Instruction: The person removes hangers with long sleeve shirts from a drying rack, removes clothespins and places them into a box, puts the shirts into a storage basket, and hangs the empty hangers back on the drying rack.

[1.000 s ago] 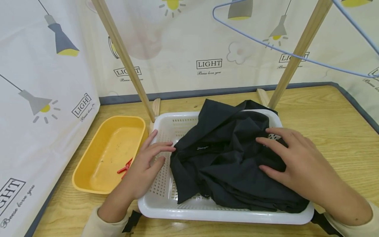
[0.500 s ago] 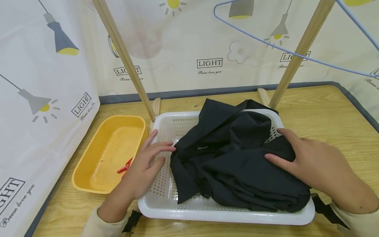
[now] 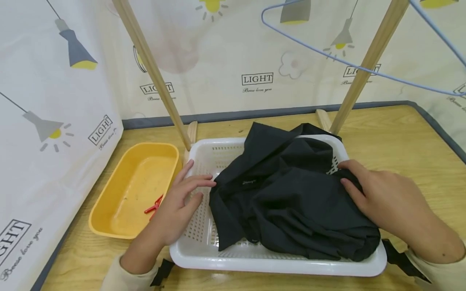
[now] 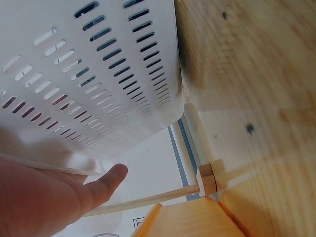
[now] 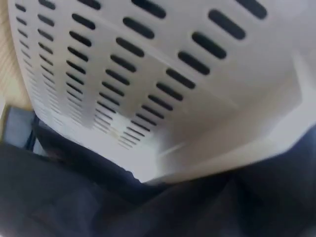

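Note:
A black shirt (image 3: 291, 194), with a small label near its left end, lies bunched in a white perforated basket (image 3: 276, 266). My left hand (image 3: 178, 206) rests at the basket's left rim with loosely spread fingers, one fingertip right at the shirt's edge. In the left wrist view that hand (image 4: 54, 197) shows beside the basket's slotted outer wall (image 4: 98, 74). At the right rim, my right hand (image 3: 389, 198) holds the shirt's right side between thumb and fingers; some fingers are hidden. Dark cloth (image 5: 98, 207) lies along the basket wall (image 5: 113, 84) in the right wrist view.
A yellow tray (image 3: 134, 173) with red clips (image 3: 153, 207) inside stands left of the basket. Two slanting wooden posts (image 3: 156, 76) (image 3: 367, 68) rise behind it. A light-blue hanger (image 3: 320, 52) hangs at the upper right, before a printed curtain (image 3: 218, 93).
My right hand has shifted outward to the right rim and drawn its thumb and fingers together on the shirt. The cloth's upper folds have bulged and smoothed. My left hand has stayed put.

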Tool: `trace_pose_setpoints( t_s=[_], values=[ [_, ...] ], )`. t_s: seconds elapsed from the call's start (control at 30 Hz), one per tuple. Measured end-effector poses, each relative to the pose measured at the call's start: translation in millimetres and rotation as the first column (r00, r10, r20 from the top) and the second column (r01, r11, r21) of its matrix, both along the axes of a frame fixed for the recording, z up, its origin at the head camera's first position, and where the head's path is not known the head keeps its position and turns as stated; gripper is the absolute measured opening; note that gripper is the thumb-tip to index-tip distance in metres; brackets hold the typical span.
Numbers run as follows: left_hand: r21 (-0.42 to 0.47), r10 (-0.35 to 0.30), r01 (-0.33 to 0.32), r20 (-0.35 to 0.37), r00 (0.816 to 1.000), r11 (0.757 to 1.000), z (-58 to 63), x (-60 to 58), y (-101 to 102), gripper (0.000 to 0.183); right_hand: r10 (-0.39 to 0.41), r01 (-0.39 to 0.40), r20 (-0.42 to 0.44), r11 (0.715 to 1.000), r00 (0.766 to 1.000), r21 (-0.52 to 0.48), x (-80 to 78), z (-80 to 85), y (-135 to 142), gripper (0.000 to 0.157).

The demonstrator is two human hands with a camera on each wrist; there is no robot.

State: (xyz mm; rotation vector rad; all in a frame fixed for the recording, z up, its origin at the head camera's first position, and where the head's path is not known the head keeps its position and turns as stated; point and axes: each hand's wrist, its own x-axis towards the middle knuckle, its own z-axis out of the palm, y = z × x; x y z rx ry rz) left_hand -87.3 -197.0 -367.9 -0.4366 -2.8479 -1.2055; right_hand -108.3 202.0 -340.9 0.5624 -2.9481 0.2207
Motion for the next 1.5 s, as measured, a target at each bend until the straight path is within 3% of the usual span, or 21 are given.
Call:
trace_pose_setpoints(
  t_s=[0.2, 0.43, 0.8, 1.3, 1.4, 1.5],
  values=[
    [-0.015, 0.007, -0.007, -0.006, 1.0, 1.0, 2.2, -0.7, -0.2, 0.034, 0.091, -0.099, -0.143, 0.994, 0.985, -0.049, 2.8, -0.9, -7.7, 0.031],
    [-0.01, 0.005, -0.005, 0.0, 1.0, 1.0, 3.1, 0.2, 0.0, 0.034, 0.256, -0.278, -0.193, 0.956, 0.947, -0.093, 11.6, -1.7, -23.4, 0.033],
    [-0.007, -0.006, 0.006, -0.008, 1.0, 1.0, 7.3, -1.0, 2.6, 0.033, 0.364, -0.373, -0.108, 0.925, 0.925, -0.076, 17.6, -10.8, -32.2, 0.039],
    [0.003, 0.004, -0.004, -0.005, 1.0, 1.0, 5.9, -0.7, 3.0, 0.033, 0.43, -0.431, -0.031, 0.902, 0.902, -0.039, 18.7, -14.3, -34.7, 0.046],
    [-0.068, -0.013, 0.012, -0.027, 1.0, 0.998, 5.3, -0.3, 2.0, 0.03, 0.429, -0.429, 0.012, 0.902, 0.903, -0.044, 18.4, -13.9, -36.3, 0.045],
    [-0.236, -0.062, 0.046, -0.062, 0.996, 0.971, 9.5, -1.2, 2.0, 0.025, 0.419, -0.417, 0.061, 0.908, 0.906, -0.046, 18.6, -14.9, -37.5, 0.043]
  ],
)
